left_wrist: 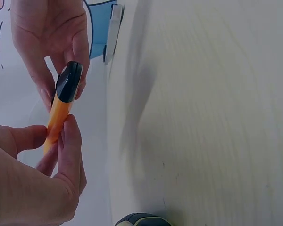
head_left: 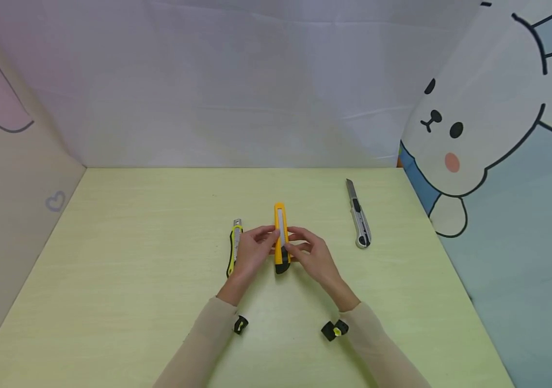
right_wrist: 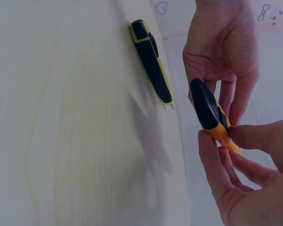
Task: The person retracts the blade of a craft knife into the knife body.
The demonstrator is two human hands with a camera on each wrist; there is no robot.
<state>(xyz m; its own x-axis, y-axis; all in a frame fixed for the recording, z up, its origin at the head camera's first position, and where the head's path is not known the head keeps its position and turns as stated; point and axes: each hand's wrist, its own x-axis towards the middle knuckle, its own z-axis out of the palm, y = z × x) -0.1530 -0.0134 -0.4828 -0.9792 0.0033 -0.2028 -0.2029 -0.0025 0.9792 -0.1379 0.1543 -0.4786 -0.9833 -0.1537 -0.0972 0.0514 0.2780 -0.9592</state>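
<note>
Above the middle of the table, both hands pinch a yellow utility knife: the left hand and the right hand hold its sides. Just left of it lies a black-and-yellow knife; well to its right lies a grey knife.

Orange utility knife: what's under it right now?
Under the orange utility knife, held by the left hand and right hand, only bare table shows. The fingers cover its middle.

Staged recording booth, pale green table, cartoon-rabbit backdrop sheets (hung fabric)
</note>
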